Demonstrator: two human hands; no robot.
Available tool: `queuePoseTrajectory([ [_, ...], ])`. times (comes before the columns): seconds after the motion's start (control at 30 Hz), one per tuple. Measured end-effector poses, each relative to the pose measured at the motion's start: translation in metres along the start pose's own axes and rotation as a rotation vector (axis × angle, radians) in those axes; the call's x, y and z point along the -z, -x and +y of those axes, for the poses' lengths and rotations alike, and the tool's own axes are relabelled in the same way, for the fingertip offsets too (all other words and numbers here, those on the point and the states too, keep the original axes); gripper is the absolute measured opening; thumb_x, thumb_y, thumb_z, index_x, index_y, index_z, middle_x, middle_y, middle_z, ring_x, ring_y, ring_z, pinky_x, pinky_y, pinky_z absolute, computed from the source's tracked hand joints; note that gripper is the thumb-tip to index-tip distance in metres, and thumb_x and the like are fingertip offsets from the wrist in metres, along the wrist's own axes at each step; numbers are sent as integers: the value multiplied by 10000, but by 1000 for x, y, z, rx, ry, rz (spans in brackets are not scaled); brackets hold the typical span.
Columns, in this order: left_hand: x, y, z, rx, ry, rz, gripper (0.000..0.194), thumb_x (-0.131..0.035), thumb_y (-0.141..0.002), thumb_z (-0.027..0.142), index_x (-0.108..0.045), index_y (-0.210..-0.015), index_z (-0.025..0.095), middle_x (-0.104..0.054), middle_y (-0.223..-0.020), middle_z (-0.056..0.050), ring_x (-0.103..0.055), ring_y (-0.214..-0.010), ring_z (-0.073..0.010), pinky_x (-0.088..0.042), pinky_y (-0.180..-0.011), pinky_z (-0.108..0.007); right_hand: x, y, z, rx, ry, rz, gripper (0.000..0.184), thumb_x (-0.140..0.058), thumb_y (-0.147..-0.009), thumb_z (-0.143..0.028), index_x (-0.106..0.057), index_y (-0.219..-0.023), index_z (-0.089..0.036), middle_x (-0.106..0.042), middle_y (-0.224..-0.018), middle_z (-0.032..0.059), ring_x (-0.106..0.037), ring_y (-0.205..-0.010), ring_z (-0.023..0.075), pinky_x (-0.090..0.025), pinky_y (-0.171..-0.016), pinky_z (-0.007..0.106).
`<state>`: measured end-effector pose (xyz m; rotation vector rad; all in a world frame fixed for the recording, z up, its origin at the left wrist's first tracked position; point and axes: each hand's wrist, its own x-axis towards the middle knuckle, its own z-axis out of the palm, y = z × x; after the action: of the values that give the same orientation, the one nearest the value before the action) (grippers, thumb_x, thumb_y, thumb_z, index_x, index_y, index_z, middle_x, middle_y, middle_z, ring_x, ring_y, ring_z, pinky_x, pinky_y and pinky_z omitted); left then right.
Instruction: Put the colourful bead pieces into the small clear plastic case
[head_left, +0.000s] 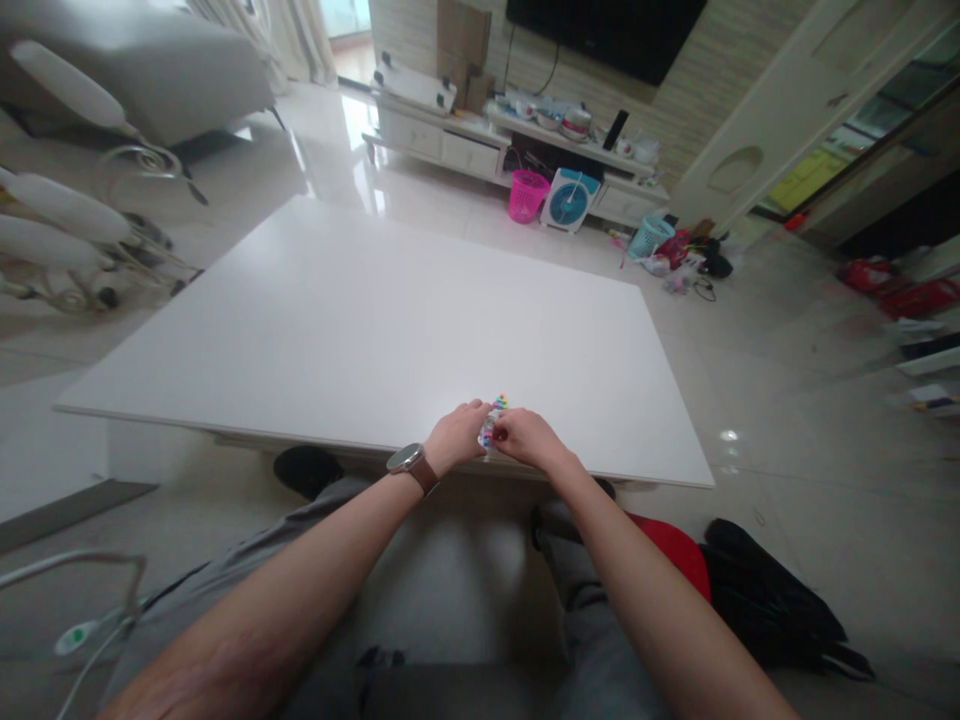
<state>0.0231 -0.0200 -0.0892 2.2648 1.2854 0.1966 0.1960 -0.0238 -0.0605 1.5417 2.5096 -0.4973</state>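
Observation:
Near the table's front edge, my left hand (457,437), with a watch (406,458) on its wrist, is closed around the side of a small clear object with colourful bits in it (486,432). My right hand (527,438) meets it from the other side, its fingers curled in a pinch. What those fingers hold, if anything, is too small to make out. Just beyond both hands, a little cluster of multicoloured pieces (501,402) shows above the white tabletop; whether it is joined to the clear object I cannot tell.
The white table (390,310) spreads out in front of me. Past it stand a pink basket (528,196), a blue-and-white fan (570,200) and a low TV cabinet (469,152). White-backed chairs (71,210) are at the left; a black bag (765,590) lies at the lower right.

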Motion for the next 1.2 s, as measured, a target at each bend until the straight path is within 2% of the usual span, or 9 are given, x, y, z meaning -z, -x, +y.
queuePoseTrajectory([
  [0.17,2,1,1,-7,5,-9,459,-759,-751,220,-573,-1171,221,-613,-1194,-85,-608,-1091,-243,-517,-917,-344,1,0,-3,-14,10,-22,163,-609,-890,-244,-765,-906,-201,-753,-983,92,-672,-921,207,-445,-793,251],
  [0.43,2,1,1,-2,13,-8,488,-750,-777,255,-564,-1227,230,-609,-1225,-84,-604,-1118,-238,-509,-954,-341,-1,-1,-3,-1,28,-21,168,-608,-892,-241,-770,-888,-198,-755,-962,94,-676,-895,205,-443,-770,254],
  [0.67,3,1,2,1,0,-9,443,-725,-786,263,-570,-1200,231,-619,-1191,-86,-613,-1083,-248,-521,-908,-347,4,-2,7,31,-65,27,162,-641,-880,-264,-792,-868,-206,-750,-925,65,-658,-867,180,-439,-776,245],
  [0.77,4,1,4,17,-7,-13,508,-735,-759,233,-559,-1235,238,-615,-1214,-84,-612,-1098,-251,-520,-907,-344,14,1,17,-35,-85,85,160,-634,-856,-226,-793,-870,-212,-737,-922,49,-646,-854,165,-439,-782,238],
  [0.93,4,1,3,8,-15,-8,646,-755,-719,199,-520,-1320,222,-605,-1263,-94,-600,-1132,-253,-511,-942,-343,26,8,42,-246,-59,160,189,-602,-845,-216,-789,-876,-213,-739,-945,48,-644,-888,172,-441,-812,245],
  [1.07,5,2,3,5,-12,-5,640,-752,-727,200,-522,-1324,212,-602,-1270,-103,-597,-1140,-256,-513,-946,-347,20,11,58,-345,-65,116,191,-618,-836,-205,-783,-929,-227,-758,-985,40,-659,-927,173,-445,-807,246],
  [1.2,6,4,4,18,-15,-16,621,-743,-734,190,-526,-1314,237,-605,-1268,-88,-599,-1145,-247,-507,-957,-340,6,10,62,-376,-74,41,171,-692,-827,-262,-778,-973,-239,-764,-1007,35,-670,-948,179,-456,-798,250],
])
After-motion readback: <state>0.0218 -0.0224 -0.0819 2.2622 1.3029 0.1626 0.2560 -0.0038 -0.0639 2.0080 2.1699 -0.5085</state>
